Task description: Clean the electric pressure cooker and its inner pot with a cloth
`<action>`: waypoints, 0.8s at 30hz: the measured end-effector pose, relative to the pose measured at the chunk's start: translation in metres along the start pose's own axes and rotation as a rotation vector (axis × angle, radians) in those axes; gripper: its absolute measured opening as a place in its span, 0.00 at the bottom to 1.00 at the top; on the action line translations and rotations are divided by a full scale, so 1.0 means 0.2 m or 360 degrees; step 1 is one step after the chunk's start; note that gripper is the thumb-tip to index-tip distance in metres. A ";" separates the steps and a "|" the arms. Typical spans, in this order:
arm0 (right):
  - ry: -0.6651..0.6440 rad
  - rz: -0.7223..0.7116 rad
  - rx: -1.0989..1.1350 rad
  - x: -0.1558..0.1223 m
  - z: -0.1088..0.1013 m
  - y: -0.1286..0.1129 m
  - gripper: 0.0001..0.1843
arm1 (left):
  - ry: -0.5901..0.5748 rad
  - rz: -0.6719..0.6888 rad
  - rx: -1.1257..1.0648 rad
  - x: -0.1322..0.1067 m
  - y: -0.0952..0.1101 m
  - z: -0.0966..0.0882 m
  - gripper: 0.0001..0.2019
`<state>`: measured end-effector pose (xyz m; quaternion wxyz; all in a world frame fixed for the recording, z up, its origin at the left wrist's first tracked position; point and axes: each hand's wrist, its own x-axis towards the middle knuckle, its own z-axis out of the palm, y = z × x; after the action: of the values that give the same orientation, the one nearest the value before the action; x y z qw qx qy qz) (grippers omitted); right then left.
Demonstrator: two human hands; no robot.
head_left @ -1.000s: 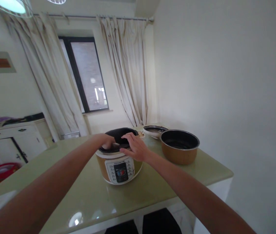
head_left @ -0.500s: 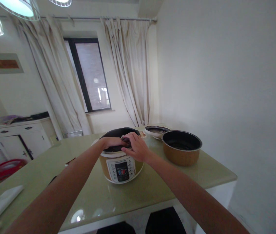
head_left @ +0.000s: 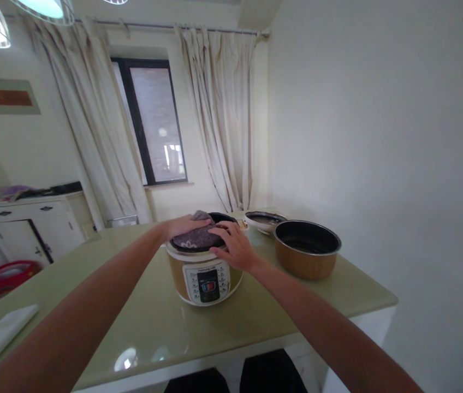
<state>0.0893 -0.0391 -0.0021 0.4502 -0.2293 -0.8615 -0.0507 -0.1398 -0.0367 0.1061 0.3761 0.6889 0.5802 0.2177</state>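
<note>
A rice cooker [head_left: 207, 281] with a gold body, white rims and a dark front panel stands lidless in front of me. Bunched across its opening is a purplish-grey cloth [head_left: 199, 237] with a pale pattern near one edge. My left hand [head_left: 183, 225] is on the left side of the cloth, its fingers gripping the top of it. At the cooker's right rim, my right hand [head_left: 236, 245] has its fingers spread, with the fingertips at the cloth's right edge. The cloth hides most of the cooker's inside.
A gold pot [head_left: 307, 265] with a black interior stands right of the cooker. Behind it lies a round white-rimmed lid [head_left: 262, 221]. A white flat object [head_left: 2, 335] rests at the left of the green tabletop [head_left: 256, 322]. The wall is close on the right.
The cloth, mostly hidden inside the cooker before, now shows spread over its opening. My left hand has come up and left onto the cloth. My right hand stays at the right rim.
</note>
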 end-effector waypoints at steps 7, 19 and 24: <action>-0.0010 -0.0062 0.0002 -0.01 0.00 0.02 0.29 | 0.0098 -0.0006 0.0935 -0.03 0.11 -0.10 0.43; 0.0097 -0.0075 0.0145 -0.03 0.04 0.06 0.31 | -0.0447 -0.0192 0.0603 0.02 0.02 0.03 0.35; 0.0012 -0.0077 0.0115 -0.02 0.02 0.06 0.30 | -0.0364 0.0068 0.1365 0.20 -0.05 0.12 0.17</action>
<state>0.0936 -0.0288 -0.0094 0.4602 -0.1916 -0.8663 -0.0313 -0.1195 -0.0038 0.0784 0.1134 0.8141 0.5583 -0.1126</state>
